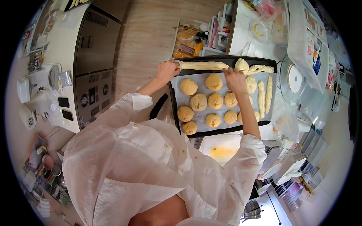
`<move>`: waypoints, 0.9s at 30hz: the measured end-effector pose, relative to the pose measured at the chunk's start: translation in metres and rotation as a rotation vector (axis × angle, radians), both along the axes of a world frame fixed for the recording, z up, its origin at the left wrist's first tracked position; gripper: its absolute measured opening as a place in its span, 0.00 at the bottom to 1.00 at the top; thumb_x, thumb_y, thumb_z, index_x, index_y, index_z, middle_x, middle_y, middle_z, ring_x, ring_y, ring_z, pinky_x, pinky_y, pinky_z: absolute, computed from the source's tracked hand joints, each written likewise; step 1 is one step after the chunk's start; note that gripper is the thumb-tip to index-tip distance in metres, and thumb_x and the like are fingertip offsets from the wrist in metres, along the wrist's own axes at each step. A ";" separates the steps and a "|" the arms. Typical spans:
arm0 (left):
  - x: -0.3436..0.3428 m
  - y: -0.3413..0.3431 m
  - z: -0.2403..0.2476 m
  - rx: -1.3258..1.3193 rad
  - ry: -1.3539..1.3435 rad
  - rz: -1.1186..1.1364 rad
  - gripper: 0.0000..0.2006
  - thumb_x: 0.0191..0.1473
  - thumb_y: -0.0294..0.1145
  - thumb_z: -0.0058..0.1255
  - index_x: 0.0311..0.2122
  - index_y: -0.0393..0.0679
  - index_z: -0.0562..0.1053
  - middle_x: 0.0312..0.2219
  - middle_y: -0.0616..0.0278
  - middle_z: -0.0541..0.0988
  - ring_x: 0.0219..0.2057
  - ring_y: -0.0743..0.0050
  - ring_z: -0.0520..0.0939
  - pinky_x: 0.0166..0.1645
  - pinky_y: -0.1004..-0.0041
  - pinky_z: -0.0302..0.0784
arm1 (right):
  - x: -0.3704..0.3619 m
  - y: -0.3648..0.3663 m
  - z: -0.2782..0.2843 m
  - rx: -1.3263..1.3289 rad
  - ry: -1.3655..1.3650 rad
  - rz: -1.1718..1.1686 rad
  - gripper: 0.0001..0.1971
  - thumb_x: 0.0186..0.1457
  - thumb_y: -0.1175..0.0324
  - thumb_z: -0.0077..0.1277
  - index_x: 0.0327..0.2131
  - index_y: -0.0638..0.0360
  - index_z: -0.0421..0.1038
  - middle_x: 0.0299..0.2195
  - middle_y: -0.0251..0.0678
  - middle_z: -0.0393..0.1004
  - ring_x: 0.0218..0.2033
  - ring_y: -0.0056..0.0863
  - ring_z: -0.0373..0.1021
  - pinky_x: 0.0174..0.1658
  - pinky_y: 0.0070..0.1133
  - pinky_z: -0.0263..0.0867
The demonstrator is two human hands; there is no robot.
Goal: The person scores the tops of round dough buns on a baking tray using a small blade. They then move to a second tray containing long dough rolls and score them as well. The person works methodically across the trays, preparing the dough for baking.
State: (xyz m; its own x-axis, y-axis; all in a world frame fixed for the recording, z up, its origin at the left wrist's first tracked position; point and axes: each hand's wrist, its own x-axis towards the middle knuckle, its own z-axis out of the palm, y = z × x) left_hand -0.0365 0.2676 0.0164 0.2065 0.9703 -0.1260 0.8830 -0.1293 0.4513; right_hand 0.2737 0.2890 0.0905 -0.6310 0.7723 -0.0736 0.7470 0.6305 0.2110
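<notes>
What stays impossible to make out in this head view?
All in the head view:
Dough balls: some partly covered by the right forearm.
Right hand: its back hides how the fingertips meet the dough strip.
Dark tray, upper left: cut off by the picture's edge.

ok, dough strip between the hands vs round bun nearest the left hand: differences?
Shape: dough strip long and narrow, round bun compact. Colour: strip paler, bun yellower. State: strip has the left hand and right hand at its ends; bun sits untouched on the baking paper. Shared: both look like dough.
</notes>
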 end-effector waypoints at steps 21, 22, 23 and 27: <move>-0.011 -0.012 0.015 0.080 -0.312 0.214 0.09 0.46 0.37 0.52 0.30 0.47 0.79 0.25 0.53 0.79 0.26 0.50 0.79 0.31 0.61 0.73 | 0.015 -0.055 0.014 0.055 0.138 -0.227 0.14 0.45 0.70 0.49 0.39 0.49 0.74 0.24 0.29 0.70 0.25 0.27 0.71 0.25 0.24 0.67; -0.012 -0.016 0.019 0.127 -0.358 0.266 0.09 0.46 0.37 0.52 0.30 0.46 0.79 0.24 0.52 0.78 0.26 0.49 0.78 0.31 0.61 0.73 | 0.012 -0.069 0.017 0.027 0.186 -0.301 0.15 0.45 0.71 0.49 0.40 0.49 0.74 0.25 0.30 0.70 0.25 0.28 0.71 0.25 0.24 0.67; -0.018 -0.018 0.028 0.077 -0.323 0.282 0.10 0.46 0.38 0.53 0.31 0.45 0.78 0.24 0.52 0.78 0.25 0.48 0.78 0.31 0.61 0.74 | 0.003 -0.078 0.031 0.015 0.236 -0.369 0.16 0.45 0.71 0.48 0.41 0.49 0.73 0.26 0.30 0.71 0.25 0.28 0.72 0.25 0.25 0.68; -0.024 -0.035 0.048 -0.027 -0.287 0.135 0.10 0.46 0.39 0.53 0.32 0.46 0.78 0.26 0.55 0.79 0.28 0.51 0.79 0.33 0.61 0.74 | -0.014 -0.137 0.023 -0.163 0.209 -0.561 0.20 0.46 0.72 0.46 0.45 0.46 0.73 0.30 0.36 0.75 0.25 0.34 0.74 0.26 0.29 0.69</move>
